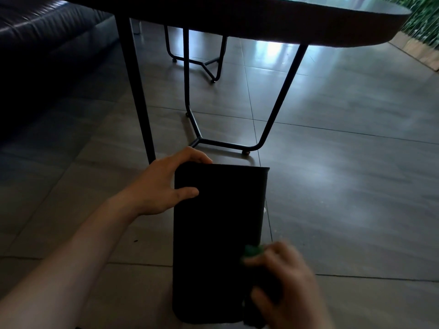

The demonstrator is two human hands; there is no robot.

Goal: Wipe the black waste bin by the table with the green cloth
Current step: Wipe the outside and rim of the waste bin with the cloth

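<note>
Tall black plastic waste bin (pixel 218 233) lying tipped on the grey tiled floor (pixel 344 186), open rim pointing away toward the dark oval counter (pixel 308 22) on thin black metal legs (pixel 280 103). Left hand (pixel 164 184) clamped on the far end of the bin: fingers curled over the rim's corner, thumb laid flat across the upturned side. Right hand (pixel 287 281), blurred, curled around a bunched green cloth (pixel 254 251), pressed against the bin's right edge near its base. Only a small patch of cloth visible past the fingers. Dark leather sofa (pixel 47 39) at upper left, well apart from the bin. Green foliage (pixel 425 15) at upper right, beyond the counter.
</note>
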